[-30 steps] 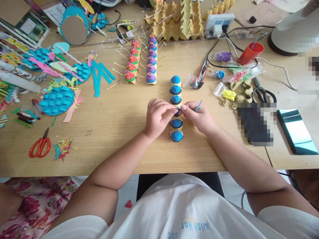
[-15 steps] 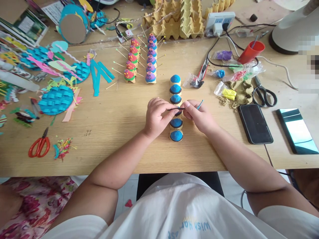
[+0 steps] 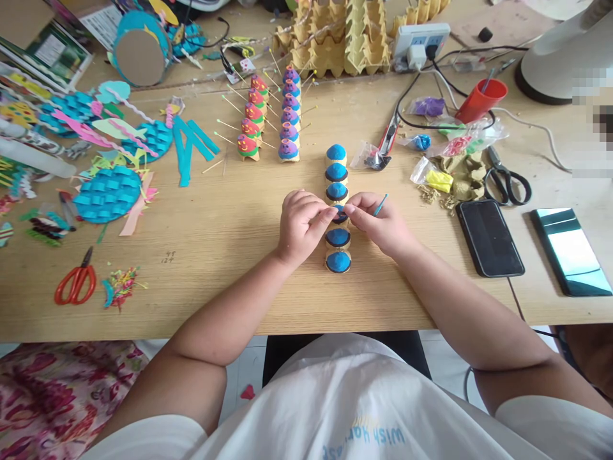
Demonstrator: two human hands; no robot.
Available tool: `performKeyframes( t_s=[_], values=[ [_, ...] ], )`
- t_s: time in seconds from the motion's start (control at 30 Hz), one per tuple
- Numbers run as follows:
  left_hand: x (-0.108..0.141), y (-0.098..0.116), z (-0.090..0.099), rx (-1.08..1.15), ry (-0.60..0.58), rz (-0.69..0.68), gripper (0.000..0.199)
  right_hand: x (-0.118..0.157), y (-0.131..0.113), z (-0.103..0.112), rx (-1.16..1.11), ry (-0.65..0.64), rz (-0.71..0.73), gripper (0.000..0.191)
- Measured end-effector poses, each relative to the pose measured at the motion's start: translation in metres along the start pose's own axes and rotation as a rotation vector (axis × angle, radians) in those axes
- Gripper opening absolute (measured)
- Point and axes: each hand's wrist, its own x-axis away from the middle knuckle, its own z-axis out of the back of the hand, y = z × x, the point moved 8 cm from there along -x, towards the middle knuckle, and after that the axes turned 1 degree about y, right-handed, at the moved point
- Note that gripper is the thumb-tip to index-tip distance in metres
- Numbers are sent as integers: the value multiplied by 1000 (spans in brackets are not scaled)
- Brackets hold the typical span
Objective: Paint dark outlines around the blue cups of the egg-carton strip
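Note:
A column of small blue-topped domes (image 3: 338,261) stands on the table before me, cut from egg-carton cups, most with a dark rim round the blue. Over one dome (image 3: 340,211) in the lower half of the column, my two hands meet. My left hand (image 3: 304,223) is closed in a pinch at its left edge, on a black clay strip (image 3: 341,219) that my fingers mostly hide. My right hand (image 3: 376,220) pinches at the right edge. A thin blue stick tool (image 3: 381,204) is tucked in the right hand, its tip pointing up.
Two rows of painted egg-carton caterpillars (image 3: 288,131) with pin-like sticks stand farther back. To the right lie clay packets (image 3: 438,181), black scissors (image 3: 507,182), a cutter (image 3: 389,137) and two phones (image 3: 491,239). Red-handled scissors (image 3: 76,281) and woven blue paper crafts (image 3: 108,193) are left.
The black strip stretched between my fingertips has gone down against the dome and shows less. My right hand has shifted slightly left and its fingertips are lower.

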Motion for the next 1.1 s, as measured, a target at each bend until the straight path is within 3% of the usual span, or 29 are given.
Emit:
performKeyframes(
  t_s=[0.13,0.3,0.47,0.67,0.87,1.1],
  values=[
    [0,1,0,9,6,-6,51,-1,1,1,-13,23,-5,56],
    [2,0,-2,17,13,-3,52,-1,14,-5,-74,-43,-45,55],
    [3,-2,0,104,40,11,50,0,13,-1,-80,3,-4,48],
    [4,-2,3,180,44,71,22,-2,10,5,-68,36,13,42],
    [3,7,-2,156,-11,-20,16,-2,10,5,-55,33,13,40],
    [3,4,-3,133,-25,2,15,-1,8,4,5,1,3,44]
  ],
)
